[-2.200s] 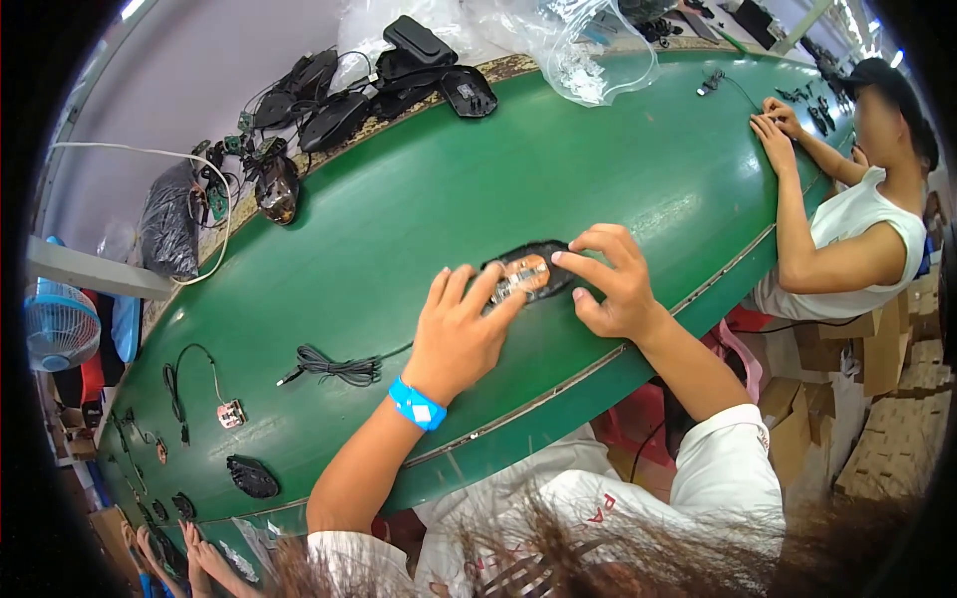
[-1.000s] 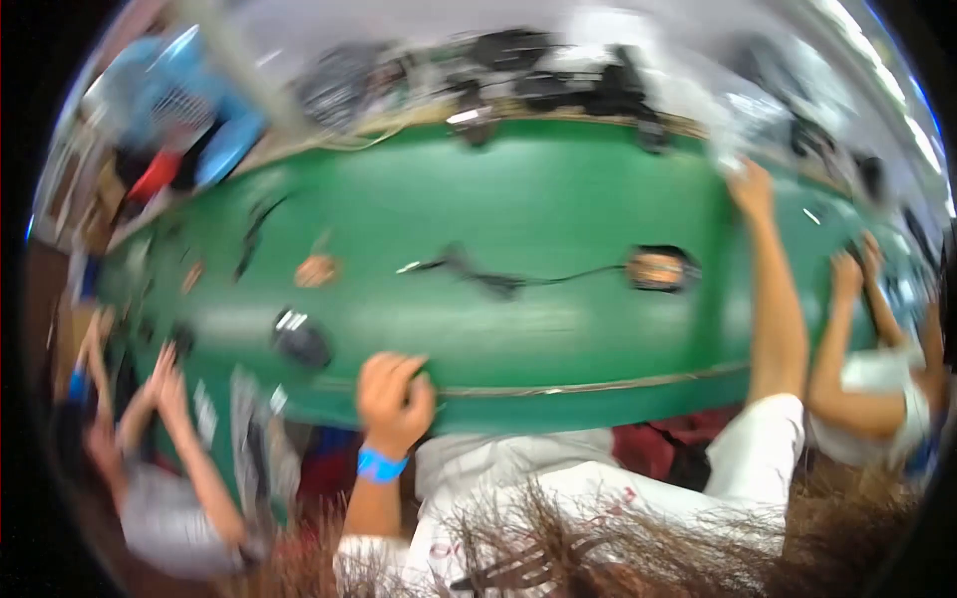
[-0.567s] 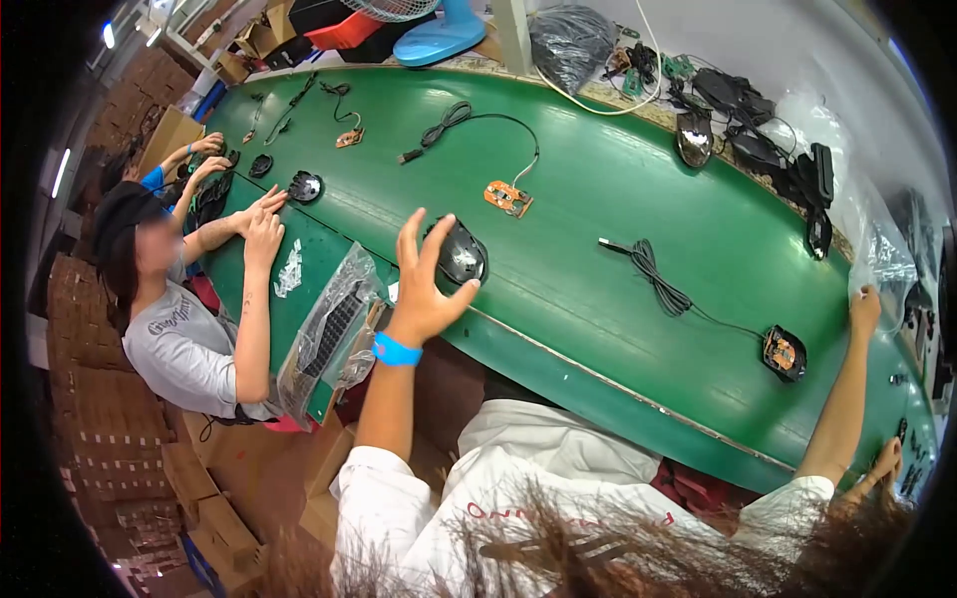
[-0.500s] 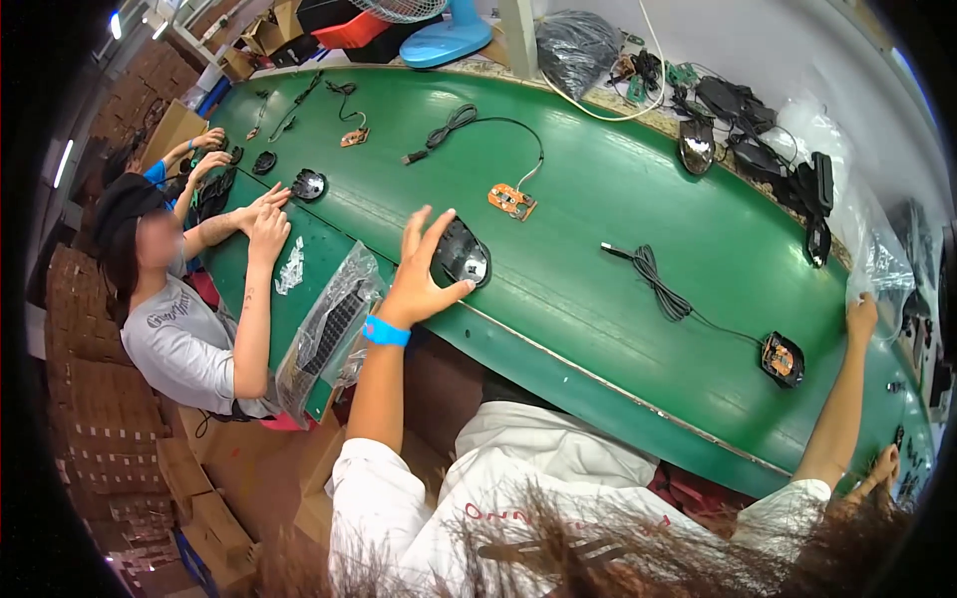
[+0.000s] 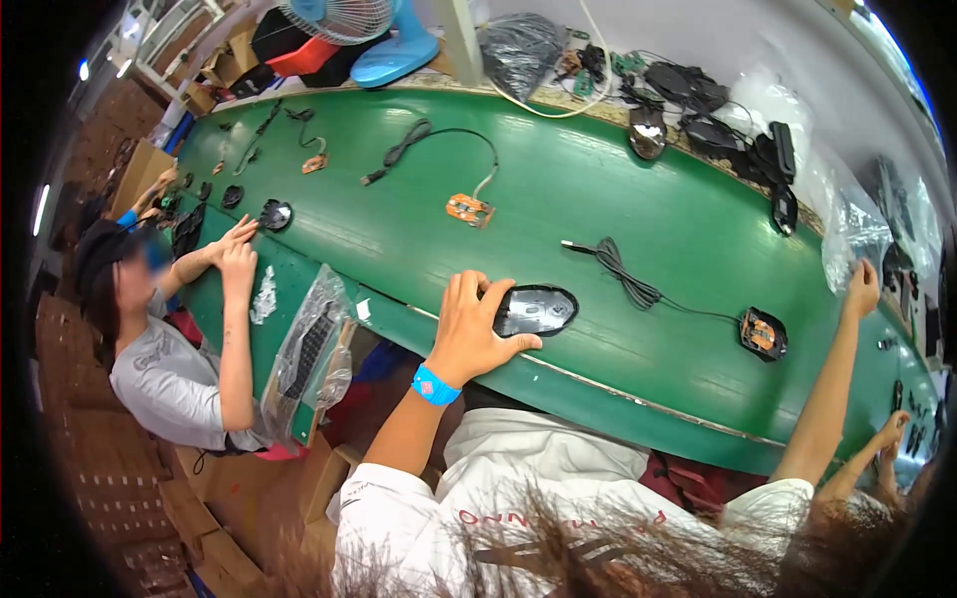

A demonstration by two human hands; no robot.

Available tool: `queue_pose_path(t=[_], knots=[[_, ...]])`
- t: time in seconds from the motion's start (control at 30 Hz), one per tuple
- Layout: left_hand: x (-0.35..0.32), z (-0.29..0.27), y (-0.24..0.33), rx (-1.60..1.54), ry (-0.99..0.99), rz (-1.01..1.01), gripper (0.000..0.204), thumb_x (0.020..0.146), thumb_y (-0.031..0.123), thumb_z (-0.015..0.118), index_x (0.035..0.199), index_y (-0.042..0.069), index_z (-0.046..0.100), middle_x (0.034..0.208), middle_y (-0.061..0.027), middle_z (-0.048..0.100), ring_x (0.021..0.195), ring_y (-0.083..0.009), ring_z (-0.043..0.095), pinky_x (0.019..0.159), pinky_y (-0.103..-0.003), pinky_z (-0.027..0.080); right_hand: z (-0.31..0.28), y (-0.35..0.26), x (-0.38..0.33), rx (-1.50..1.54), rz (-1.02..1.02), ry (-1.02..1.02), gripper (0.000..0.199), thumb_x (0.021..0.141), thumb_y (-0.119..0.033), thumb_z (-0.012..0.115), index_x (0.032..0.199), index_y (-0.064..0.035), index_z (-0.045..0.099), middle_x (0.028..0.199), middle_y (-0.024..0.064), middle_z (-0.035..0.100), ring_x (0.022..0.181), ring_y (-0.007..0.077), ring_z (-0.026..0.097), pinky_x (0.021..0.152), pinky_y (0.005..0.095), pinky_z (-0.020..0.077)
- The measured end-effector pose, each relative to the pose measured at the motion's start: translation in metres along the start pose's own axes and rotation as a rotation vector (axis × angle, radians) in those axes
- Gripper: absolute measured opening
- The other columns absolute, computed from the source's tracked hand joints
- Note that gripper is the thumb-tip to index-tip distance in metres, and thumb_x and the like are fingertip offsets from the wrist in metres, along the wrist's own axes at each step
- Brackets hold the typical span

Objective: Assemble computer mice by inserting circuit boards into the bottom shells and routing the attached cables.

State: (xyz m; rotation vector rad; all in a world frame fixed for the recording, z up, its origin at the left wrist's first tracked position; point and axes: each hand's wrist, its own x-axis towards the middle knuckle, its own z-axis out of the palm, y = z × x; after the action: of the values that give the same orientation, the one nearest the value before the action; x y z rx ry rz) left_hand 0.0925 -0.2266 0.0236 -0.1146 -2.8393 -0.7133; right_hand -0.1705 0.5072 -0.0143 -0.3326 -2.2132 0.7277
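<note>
My left hand (image 5: 471, 329), with a blue wristband, is closed around the left end of a black computer mouse shell (image 5: 540, 310), its hollow inside facing up. The shell is at the near side of the green belt (image 5: 558, 214). At the far right, my right hand (image 5: 863, 291) pinches the lower edge of a clear plastic bag (image 5: 855, 237). Between my arms lies an open mouse base (image 5: 763, 333) with an orange circuit board, its cable (image 5: 626, 275) bundled to its left. A bare orange circuit board (image 5: 469, 209) with its own cable lies farther back.
A co-worker in a grey shirt (image 5: 174, 374) works at the left, beside a bagged keyboard (image 5: 311, 349). Along the back ledge are a blue fan (image 5: 394, 55), a black bag (image 5: 520, 52) and a heap of dark mouse parts (image 5: 688, 88). Another person's hand (image 5: 890, 429) shows at lower right.
My left hand has carried the mouse shell right and toward me, and its fingers have closed in on it. My right hand stays at the plastic bag. The whole view has shifted slightly.
</note>
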Motion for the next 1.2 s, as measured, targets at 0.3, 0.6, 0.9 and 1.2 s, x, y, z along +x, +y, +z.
queue_pose_path(t=[0.3,0.6,0.9,1.2], knots=[[0.002,0.02,0.021,-0.04,0.041,0.163,0.082,0.068,0.042,0.09,0.134,0.005,0.06,0.125,-0.015,0.057,0.117,-0.0372,0.051,0.1,-0.049,0.044,-0.042,-0.329,-0.251,0.313,-0.726,-0.633,0.03,0.078,0.004,0.073,0.105,-0.0083,0.076,0.091,0.0102,0.069,0.078,0.028,0.067,0.071,0.0364,0.0557],[-0.001,0.013,0.016,-0.138,0.07,0.197,0.086,0.059,0.027,0.095,0.135,0.005,0.061,0.125,-0.0123,0.066,0.117,-0.0366,0.055,0.101,-0.048,0.045,-0.029,-0.338,-0.283,0.412,-0.563,-0.944,0.037,0.078,-0.006,0.082,0.114,-0.0071,0.075,0.1,0.0117,0.067,0.085,0.0273,0.066,0.071,0.0357,0.0547],[0.001,0.015,0.015,-0.156,0.033,0.207,0.089,0.057,0.027,0.095,0.137,0.007,0.061,0.127,-0.0092,0.068,0.116,-0.0348,0.057,0.101,-0.047,0.046,-0.012,-0.338,-0.301,0.466,-0.693,-0.971,0.024,0.081,-0.007,0.08,0.104,-0.0053,0.074,0.095,0.0088,0.068,0.088,0.0264,0.066,0.073,0.0375,0.0559],[0.0,0.015,0.014,-0.172,0.021,0.209,0.089,0.058,0.03,0.095,0.137,0.008,0.061,0.126,-0.0083,0.068,0.115,-0.0324,0.058,0.1,-0.045,0.047,0.043,-0.424,-0.328,0.503,-1.092,-0.972,0.027,0.073,-0.004,0.076,0.1,-0.0079,0.075,0.094,0.0054,0.07,0.08,0.0231,0.066,0.067,0.0361,0.0557]])
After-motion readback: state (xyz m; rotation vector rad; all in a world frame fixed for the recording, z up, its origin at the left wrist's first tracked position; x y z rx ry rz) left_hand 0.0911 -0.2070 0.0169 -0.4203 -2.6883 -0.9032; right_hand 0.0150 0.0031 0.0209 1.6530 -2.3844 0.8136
